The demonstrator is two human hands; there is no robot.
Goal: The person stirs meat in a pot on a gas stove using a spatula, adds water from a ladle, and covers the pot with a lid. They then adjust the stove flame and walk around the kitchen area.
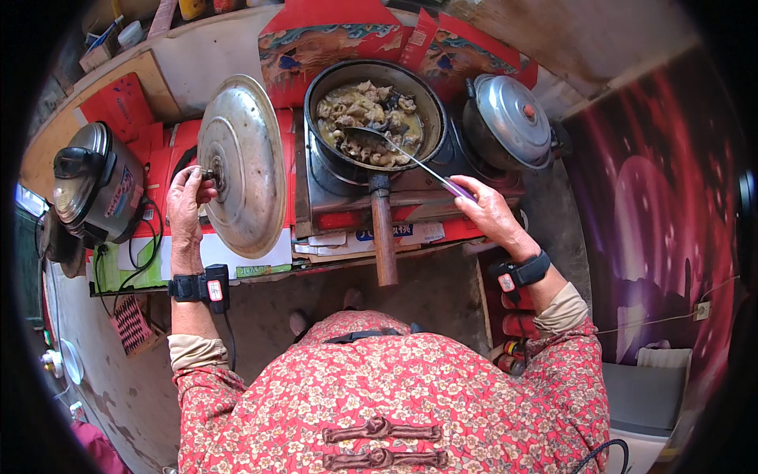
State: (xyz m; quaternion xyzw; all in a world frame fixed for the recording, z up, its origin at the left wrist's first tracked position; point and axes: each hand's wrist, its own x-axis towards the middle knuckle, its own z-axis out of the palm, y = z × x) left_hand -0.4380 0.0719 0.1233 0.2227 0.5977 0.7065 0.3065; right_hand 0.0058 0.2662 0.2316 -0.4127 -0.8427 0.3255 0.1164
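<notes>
My left hand point(190, 201) grips the small knob of a large round metal lid point(246, 172), which is tilted nearly on edge to the left of the pan. A deep frying pan point(439, 139) with a wooden handle point(384, 237) sits on the gas stove point(355, 198), holding chunks of stewed meat point(367, 112) and darker pieces in a yellowish broth. My right hand point(485, 207) is closed on the purple handle of a metal spatula or ladle point(414, 159). Its head rests in the food, partly sunk, so its exact shape is hidden.
At the right of the stove stands a lidded metal pot point(515, 121). An electric pressure cooker point(100, 183) with a black cable point(159, 237) is at the left. Red cardboard point(331, 35) lines the wall behind the stove. A small woven-seat stool point(133, 323) stands on the floor at left.
</notes>
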